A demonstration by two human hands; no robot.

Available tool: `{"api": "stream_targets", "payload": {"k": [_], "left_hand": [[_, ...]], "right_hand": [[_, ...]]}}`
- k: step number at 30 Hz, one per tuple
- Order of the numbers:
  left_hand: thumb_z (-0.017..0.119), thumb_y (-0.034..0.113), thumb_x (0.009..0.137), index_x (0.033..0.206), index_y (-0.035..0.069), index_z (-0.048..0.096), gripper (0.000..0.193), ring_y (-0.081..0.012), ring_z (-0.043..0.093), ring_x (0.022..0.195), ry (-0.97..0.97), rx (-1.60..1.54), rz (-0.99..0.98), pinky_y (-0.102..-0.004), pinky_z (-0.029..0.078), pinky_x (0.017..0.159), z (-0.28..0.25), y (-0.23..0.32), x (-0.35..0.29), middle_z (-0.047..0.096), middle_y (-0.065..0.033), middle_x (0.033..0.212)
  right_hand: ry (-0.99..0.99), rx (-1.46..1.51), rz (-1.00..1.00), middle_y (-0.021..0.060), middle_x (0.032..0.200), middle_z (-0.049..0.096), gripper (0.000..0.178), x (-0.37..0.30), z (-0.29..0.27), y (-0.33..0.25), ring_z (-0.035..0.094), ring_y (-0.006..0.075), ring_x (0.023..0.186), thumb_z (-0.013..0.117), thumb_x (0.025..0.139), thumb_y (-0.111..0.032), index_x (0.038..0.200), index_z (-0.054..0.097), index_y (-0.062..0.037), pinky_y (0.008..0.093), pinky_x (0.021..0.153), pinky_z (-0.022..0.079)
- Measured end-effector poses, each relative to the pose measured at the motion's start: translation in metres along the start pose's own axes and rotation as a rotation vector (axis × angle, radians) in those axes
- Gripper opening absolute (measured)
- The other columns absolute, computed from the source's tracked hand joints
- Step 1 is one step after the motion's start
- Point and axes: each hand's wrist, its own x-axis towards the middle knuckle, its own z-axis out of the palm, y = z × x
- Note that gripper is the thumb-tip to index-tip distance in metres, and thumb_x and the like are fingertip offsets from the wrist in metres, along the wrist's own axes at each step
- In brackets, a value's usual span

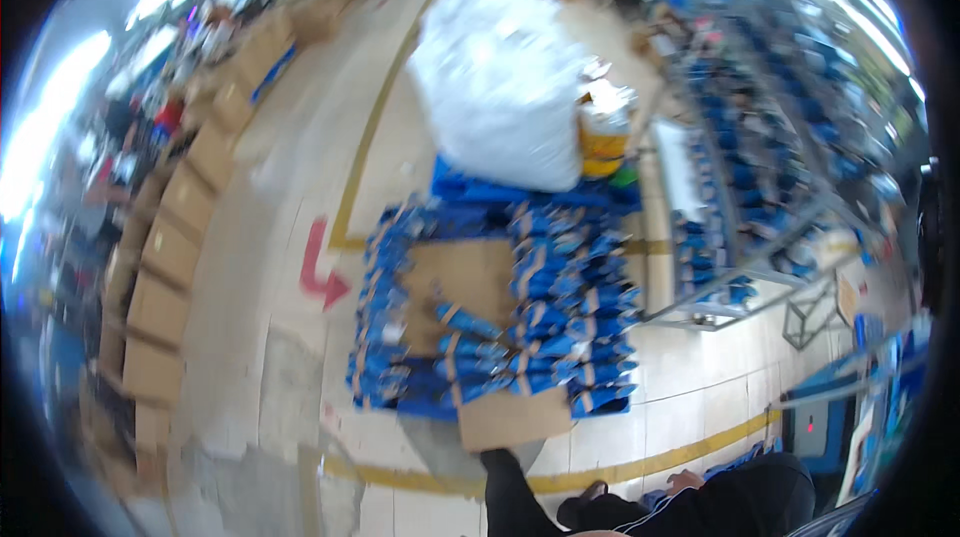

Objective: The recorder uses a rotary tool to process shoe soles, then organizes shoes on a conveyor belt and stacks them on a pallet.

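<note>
My left arm, in a dark sleeve, reaches up from the lower edge. Its hand (497, 458) meets the near edge of a plain brown cardboard sheet (513, 421) and seems to hold it; the fingers are hidden. The sheet overlaps the near side of a blue pallet (425, 404). Rows of blue-wrapped bundles (545, 317) with tan bands line the pallet, around another flat cardboard sheet (455, 272). Lower right, my right hand (685, 480) is close to my dark-clothed body, beside thin white cords. Blur hides its fingers and anything they may hold.
A large white plastic-wrapped load (500, 87) stands behind the pallet, beside a yellow-brown package (604, 132). Grey metal racks (745, 287) with blue goods stand right. Cardboard boxes (158, 307) line the left aisle. Yellow floor lines (450, 482) and a red arrow (315, 267) mark the floor.
</note>
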Motion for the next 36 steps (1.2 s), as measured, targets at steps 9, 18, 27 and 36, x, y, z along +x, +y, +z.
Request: {"api": "stream_targets", "payload": {"k": [9, 18, 27, 36], "left_hand": [[0.063, 0.028, 0.105, 0.137, 0.012, 0.060, 0.036, -0.0227, 0.071, 0.078, -0.449, 0.578, 0.450, -0.0365, 0.058, 0.057, 0.142, 0.093, -0.136, 0.073, -0.0119, 0.104], [0.062, 0.033, 0.106, 0.132, 0.006, 0.057, 0.038, -0.0307, 0.073, 0.075, -0.592, 1.114, 0.450, -0.0431, 0.059, 0.058, 0.431, 0.087, -0.264, 0.072, -0.0172, 0.096], [0.058, 0.037, 0.105, 0.121, 0.003, 0.062, 0.038, -0.0331, 0.074, 0.080, -0.793, 1.533, 0.384, -0.0471, 0.057, 0.059, 0.838, 0.027, -0.305, 0.073, -0.0163, 0.095], [0.057, 0.053, 0.102, 0.106, 0.007, 0.070, 0.048, -0.0213, 0.060, 0.057, -0.963, 2.399, 0.467, -0.0421, 0.050, 0.050, 1.270, -0.081, -0.455, 0.066, -0.0055, 0.074]], "right_hand": [[0.405, 0.878, 0.088, 0.0200, 0.118, 0.074, 0.057, -0.119, 0.108, 0.140, 0.069, 0.0426, 0.111, 0.061, 0.093, -0.060, 0.130, 0.071, -0.0189, 0.0507, 0.098, 0.053], [0.328, 1.208, 0.551, 0.0189, 0.106, 0.077, 0.052, -0.166, 0.281, 0.244, 0.073, 0.0384, 0.100, 0.063, 0.088, -0.054, 0.104, 0.081, -0.0082, 0.0501, 0.089, 0.058], [0.340, 1.598, 0.500, 0.0201, 0.111, 0.076, 0.052, -0.096, 0.253, 0.360, 0.075, 0.0345, 0.102, 0.065, 0.092, -0.053, 0.115, 0.079, -0.0077, 0.0479, 0.086, 0.059], [0.842, 1.828, 0.790, 0.0203, 0.121, 0.074, 0.060, -0.089, -0.003, 0.699, 0.072, 0.0342, 0.110, 0.064, 0.096, -0.055, 0.144, 0.061, -0.0191, 0.0454, 0.097, 0.056]]}}
